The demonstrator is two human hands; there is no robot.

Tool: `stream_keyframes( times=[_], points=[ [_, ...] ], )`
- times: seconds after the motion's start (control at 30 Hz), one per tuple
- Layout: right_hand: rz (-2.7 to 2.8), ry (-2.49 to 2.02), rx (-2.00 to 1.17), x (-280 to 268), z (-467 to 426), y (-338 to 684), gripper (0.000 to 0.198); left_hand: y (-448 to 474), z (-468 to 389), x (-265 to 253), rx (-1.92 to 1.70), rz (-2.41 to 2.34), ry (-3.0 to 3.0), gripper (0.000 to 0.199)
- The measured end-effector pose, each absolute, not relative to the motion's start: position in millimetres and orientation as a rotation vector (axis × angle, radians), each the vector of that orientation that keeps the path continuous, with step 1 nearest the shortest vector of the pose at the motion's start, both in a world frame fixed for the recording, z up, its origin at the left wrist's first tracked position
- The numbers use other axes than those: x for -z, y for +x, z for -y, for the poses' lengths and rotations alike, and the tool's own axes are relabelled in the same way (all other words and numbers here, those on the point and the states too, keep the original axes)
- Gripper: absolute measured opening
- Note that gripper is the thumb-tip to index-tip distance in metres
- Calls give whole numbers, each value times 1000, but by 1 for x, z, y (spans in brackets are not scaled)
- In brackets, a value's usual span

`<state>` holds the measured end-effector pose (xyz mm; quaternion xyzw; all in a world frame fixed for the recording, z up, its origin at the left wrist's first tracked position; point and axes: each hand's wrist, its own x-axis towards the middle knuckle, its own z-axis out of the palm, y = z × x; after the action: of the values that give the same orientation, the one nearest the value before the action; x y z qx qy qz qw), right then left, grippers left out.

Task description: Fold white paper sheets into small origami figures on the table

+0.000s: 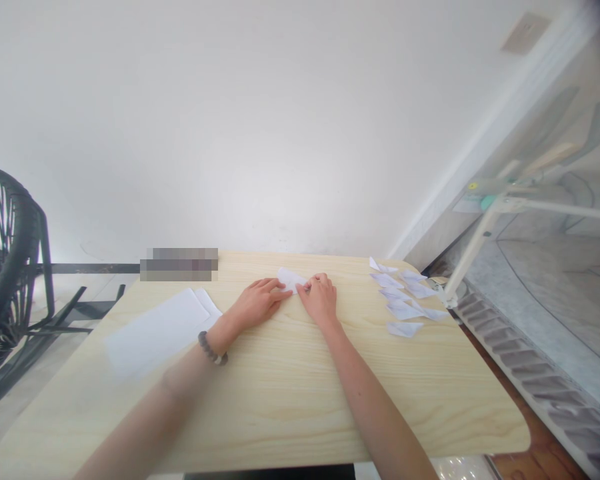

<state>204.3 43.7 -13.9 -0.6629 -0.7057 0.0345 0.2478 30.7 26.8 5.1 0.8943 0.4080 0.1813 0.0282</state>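
A small folded piece of white paper (291,277) lies on the light wooden table (280,393), between my two hands. My left hand (260,301), with a dark beaded bracelet at the wrist, rests flat with its fingertips on the paper's left and near side. At the paper's right end, my right hand (321,297) pinches the edge between thumb and curled fingers. The paper's right corner is partly hidden under those fingers.
White paper sheets (163,330) lie at the left of the table. Several folded paper pieces (403,307) sit in loose rows at the right. A dark woven chair (15,267) stands beyond the left edge, a white metal frame (480,247) beyond the right. A white wall (290,133) rises behind.
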Motion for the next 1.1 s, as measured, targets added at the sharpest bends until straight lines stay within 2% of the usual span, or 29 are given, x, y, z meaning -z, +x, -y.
stream_keyframes(
  times=[0.2, 0.87, 1.1],
  points=[
    [1912, -1806, -91, 15, -44, 204, 24, 32, -26, -3, -548, -1291, 2741, 41],
    [1929, -1706, -115, 15, -41, 206, 27, 30, -27, 0, -558, -1327, 2732, 37],
    [1904, -1675, -290, 13, -46, 211, 26, 29, -28, 1, -580, -1325, 2715, 34]
  ],
)
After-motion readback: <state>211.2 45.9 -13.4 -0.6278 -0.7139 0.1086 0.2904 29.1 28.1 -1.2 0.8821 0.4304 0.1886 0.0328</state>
